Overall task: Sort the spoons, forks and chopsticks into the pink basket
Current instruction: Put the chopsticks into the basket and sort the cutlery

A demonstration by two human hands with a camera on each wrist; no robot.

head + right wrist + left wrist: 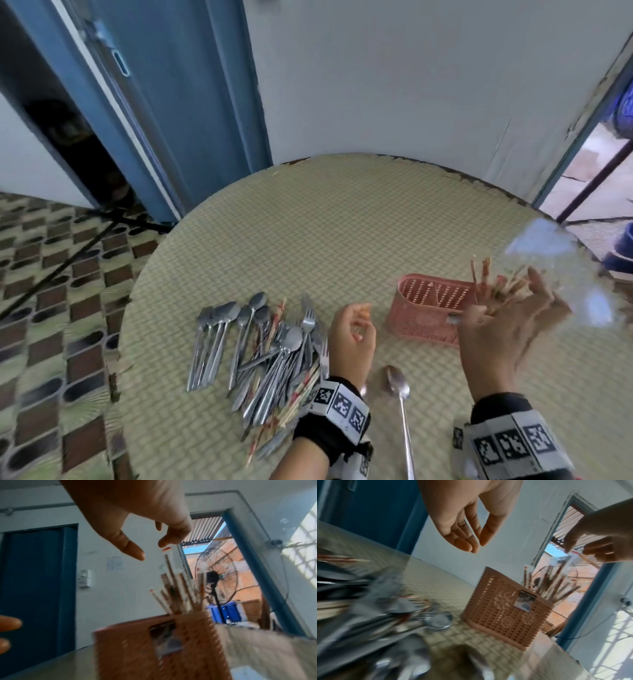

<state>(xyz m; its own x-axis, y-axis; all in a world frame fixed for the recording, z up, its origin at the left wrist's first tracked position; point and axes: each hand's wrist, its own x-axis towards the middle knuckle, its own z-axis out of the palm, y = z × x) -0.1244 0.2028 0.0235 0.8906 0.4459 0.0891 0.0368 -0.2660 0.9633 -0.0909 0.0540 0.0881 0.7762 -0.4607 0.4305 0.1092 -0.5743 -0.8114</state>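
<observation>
The pink basket (424, 318) (501, 616) (133, 649) stands on the round table (342, 222). Several chopsticks (484, 277) (556, 588) (180, 591) stand in its right compartment. My right hand (513, 301) (150, 549) hovers over their tops, thumb and fingers apart, one fingertip at the end of the tallest stick. My left hand (359, 322) (477, 546) hangs loosely curled and empty between the basket and a mixed pile of spoons, forks and chopsticks (274, 353) (368, 615). A lone spoon (397, 383) lies between my wrists.
A blue door (171, 102) stands behind the table at the left, with patterned floor tiles (51, 308) below. At the right an open doorway shows a standing fan (216, 577) and blue bins (224, 611). The table's far half is bare mat.
</observation>
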